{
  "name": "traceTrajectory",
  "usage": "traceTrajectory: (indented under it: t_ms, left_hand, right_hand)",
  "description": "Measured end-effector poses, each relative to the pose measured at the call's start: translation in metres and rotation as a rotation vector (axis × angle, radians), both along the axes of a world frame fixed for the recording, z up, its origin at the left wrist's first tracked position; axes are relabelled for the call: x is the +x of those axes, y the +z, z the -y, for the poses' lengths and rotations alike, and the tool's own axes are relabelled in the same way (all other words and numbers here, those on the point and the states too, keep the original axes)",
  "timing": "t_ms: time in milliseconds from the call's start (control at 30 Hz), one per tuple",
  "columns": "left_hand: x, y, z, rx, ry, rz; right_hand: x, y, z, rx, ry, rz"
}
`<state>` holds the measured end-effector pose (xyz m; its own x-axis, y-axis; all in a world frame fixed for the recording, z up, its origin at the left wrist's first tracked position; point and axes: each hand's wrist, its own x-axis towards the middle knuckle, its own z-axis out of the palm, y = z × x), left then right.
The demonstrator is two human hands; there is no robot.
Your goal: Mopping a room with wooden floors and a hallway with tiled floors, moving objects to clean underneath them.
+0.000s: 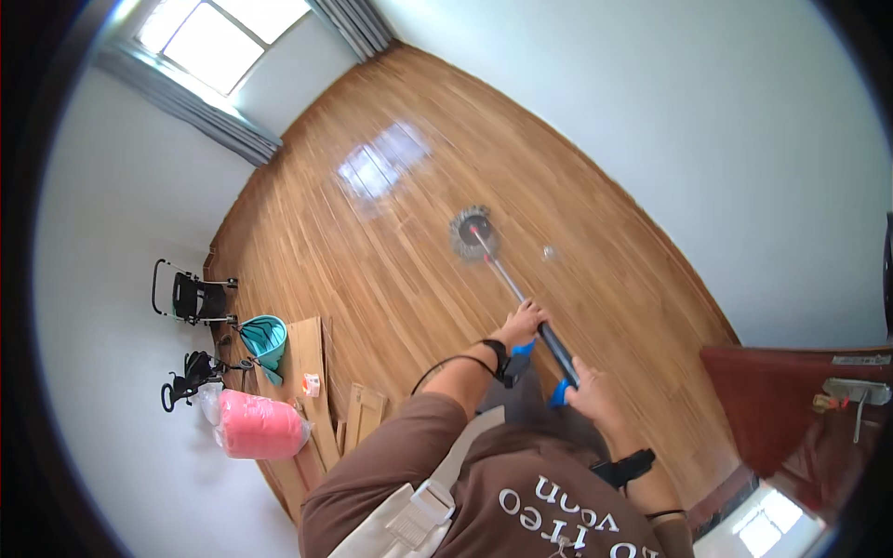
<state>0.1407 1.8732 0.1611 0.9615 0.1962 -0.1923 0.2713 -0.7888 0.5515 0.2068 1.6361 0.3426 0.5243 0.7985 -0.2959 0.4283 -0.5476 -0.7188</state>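
Note:
A mop with a round grey fringed head (462, 245) rests on the wood floor ahead of me. From the head, its long handle (507, 279) slants back toward my body, thin and pale at first, then dark and thicker near me. My left hand (524, 322) is closed around the handle about midway. Lower down, close to my waist, my right hand (590, 389) grips the dark end. Bits of blue material show at both palms, and black bands circle both wrists.
A small pale spot (549, 252) lies right of the mop head. Along the left wall are folded strollers or carts (195, 296), a teal bucket (263, 340), a pink wrapped roll (262, 425) and loose wooden boards (307, 349). At right stands a reddish-brown door (767, 395). Grey curtains (200, 107) flank a window.

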Motion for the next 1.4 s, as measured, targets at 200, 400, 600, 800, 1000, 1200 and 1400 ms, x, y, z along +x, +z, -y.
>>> traceTrajectory:
  t_ms: [200, 400, 600, 800, 1000, 1200, 1400]
  left_hand:
    - [0.087, 0.068, 0.07, -0.311, -0.179, 0.104]
    - [0.152, 0.124, 0.086, -0.668, -0.381, -0.012]
    - [0.169, 0.098, -0.022, -0.618, -0.275, 0.202]
    - [0.183, 0.0, -0.166, -0.091, -0.057, -0.038]
    - [0.237, -0.001, -0.183, 0.016, -0.274, -0.07]
    - [0.253, 0.014, -0.036, 0.042, -0.742, -0.043]
    - [0.234, 0.072, 0.113, -0.354, -0.941, 0.18]
  right_hand:
    - [0.1, 0.13, 0.041, -0.226, -0.073, -0.088]
    - [0.124, 0.214, 0.03, -0.316, -0.181, 0.16]
    - [0.146, 0.178, -0.06, -0.257, -0.141, 0.236]
    - [0.136, 0.053, -0.167, -0.176, -0.083, 0.362]
    - [0.15, 0.038, -0.177, -0.211, -0.202, 0.281]
    - [0.119, 0.111, -0.076, -0.369, -0.459, 0.086]
    - [0.102, 0.243, -0.041, -0.736, -0.596, -0.005]
